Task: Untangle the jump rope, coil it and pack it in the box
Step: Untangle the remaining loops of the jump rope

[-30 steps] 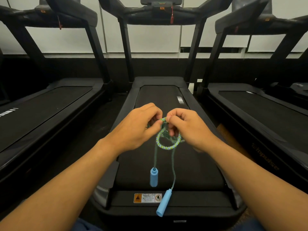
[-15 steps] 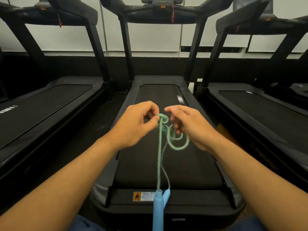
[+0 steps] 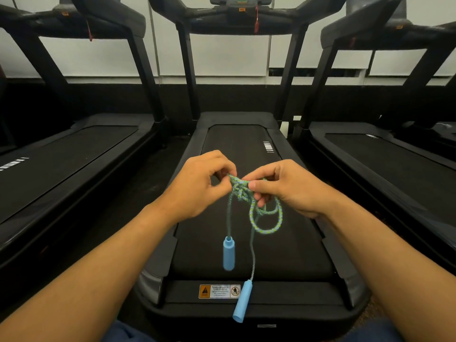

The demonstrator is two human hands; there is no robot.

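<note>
Untangling was the step in hand. Both hands met at the centre of the view over the belt of the middle treadmill (image 3: 237, 149), working a tight clump in the jump rope (image 3: 240, 191). The left hand (image 3: 197, 186), coming in from eight o'clock, pinched the top of the knot between thumb and curled fingers. The right hand (image 3: 288, 188), coming in from four o'clock, pinched the same clump from the other side, thumb on top and fingers curled under among the strands. Below the knot, toward six o'clock, a loose loop (image 3: 266, 218) hung just under the right hand, and two strands dropped away. One ended at the upper blue handle (image 3: 228, 254), hanging free above the belt; the other ran lower to the second blue handle (image 3: 242, 302), which dangled in front of the warning sticker (image 3: 219, 291) on the treadmill's rear edge. No box was in view.

By my judgement the task was early: the knot was not yet open, and coiling and packing were untouched. The next move called for loosening one strand from the clump rather than pulling the ends, which would likely tighten it.
</note>
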